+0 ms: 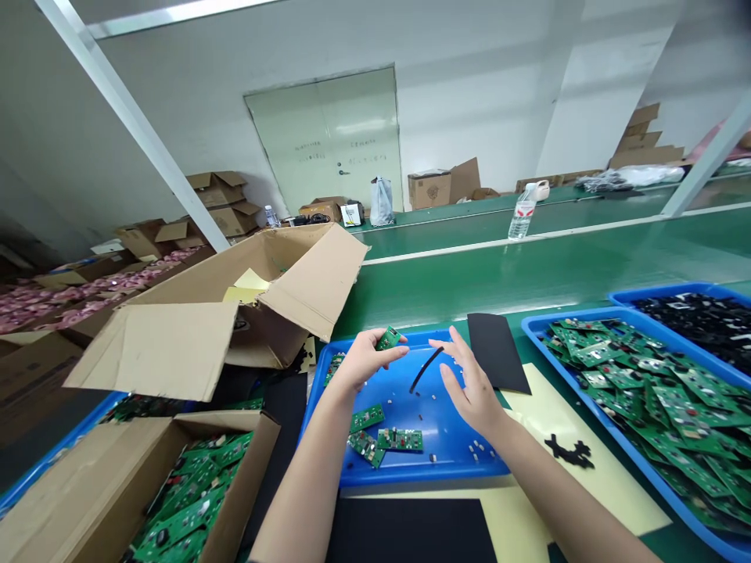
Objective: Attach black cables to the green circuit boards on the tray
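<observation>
Head view: my left grip (364,362) is clamped on a green board (388,338) over the blue tray (440,426). The thin black strip (426,370) is off to its right, slanting up toward my right grip (474,391), the nearer one. That one looks spread, but honestly can't tell if it's got the strip's tip. Loose boards (400,439) underneath, black sheet (498,352) beside.

A water bottle (520,216) stands right of a plastic bag (382,203) and pale double doors (322,129).
</observation>
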`<state>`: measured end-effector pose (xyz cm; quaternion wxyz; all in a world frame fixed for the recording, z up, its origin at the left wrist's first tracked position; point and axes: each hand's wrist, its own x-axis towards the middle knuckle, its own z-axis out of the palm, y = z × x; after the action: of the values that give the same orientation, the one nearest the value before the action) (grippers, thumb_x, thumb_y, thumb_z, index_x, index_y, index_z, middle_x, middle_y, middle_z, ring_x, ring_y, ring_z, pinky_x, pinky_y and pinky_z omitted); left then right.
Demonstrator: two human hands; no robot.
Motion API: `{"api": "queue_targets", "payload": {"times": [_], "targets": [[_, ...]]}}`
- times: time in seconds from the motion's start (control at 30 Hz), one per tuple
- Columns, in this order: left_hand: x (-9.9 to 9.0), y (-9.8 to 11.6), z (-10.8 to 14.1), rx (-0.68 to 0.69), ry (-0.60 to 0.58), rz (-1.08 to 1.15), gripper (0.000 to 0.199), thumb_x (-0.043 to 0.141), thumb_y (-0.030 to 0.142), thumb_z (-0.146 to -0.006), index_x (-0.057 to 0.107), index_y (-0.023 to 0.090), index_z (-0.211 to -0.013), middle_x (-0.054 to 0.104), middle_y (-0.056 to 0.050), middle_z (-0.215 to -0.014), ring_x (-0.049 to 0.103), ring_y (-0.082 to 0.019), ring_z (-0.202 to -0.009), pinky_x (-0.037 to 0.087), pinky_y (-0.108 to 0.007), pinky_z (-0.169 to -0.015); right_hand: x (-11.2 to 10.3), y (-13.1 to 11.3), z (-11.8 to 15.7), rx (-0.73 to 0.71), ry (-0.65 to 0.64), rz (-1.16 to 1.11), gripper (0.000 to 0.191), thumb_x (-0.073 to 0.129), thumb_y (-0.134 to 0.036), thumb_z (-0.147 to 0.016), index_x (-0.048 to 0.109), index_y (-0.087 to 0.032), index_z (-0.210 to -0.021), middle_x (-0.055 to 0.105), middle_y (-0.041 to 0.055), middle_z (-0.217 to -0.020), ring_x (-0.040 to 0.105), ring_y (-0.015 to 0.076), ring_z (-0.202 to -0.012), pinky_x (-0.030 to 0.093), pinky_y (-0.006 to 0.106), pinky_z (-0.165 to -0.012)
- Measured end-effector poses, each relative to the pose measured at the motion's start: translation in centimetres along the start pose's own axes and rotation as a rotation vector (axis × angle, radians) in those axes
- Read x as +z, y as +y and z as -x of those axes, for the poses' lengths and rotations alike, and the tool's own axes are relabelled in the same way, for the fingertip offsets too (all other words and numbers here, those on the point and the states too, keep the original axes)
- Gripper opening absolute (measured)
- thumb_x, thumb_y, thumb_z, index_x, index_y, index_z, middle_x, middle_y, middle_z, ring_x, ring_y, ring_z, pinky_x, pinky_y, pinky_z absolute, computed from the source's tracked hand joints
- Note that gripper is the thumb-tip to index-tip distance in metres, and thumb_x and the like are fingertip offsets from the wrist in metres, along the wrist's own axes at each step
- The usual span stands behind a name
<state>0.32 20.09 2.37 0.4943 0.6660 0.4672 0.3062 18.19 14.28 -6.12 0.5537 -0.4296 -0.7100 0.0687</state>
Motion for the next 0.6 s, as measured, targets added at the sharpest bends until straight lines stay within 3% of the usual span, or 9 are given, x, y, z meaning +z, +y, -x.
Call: {"api": "queue_targets", "payload": {"times": [0.27,0.6], "targets": [[3.2,0.2,0.2,0.038,-0.093,0.014,0.030,0.068,0.035,-0.062,0.047,0.015,-0.053,0.039,0.008,-0.048,0.035,-0.006,-0.047,0.028,-0.021,-0.047,0.4,0.0,0.4,-0.021,-0.024,-0.027,0.058,0.035,-0.020,-0.095,0.010,-0.022,-0.147,0.056,0.0130,-0.125,0.052,0.0247,-0.118,0.045,0.050,-0.097],[3.1,0.5,0.6,0.028,-0.130,0.060,0.032,0.066,0.036,-0.064,0.043,0.017,-0.055,0.036,0.009,-0.047,0.032,-0.006,-0.045,0.024,-0.021,-0.046,0.2,0.4,-0.2,-0.068,-0.055,0.142,0.057,0.034,-0.019,-0.094,0.012,-0.025,-0.147,0.056,0.0119,-0.127,0.055,0.0256,-0.115,0.044,0.051,-0.096]]}}
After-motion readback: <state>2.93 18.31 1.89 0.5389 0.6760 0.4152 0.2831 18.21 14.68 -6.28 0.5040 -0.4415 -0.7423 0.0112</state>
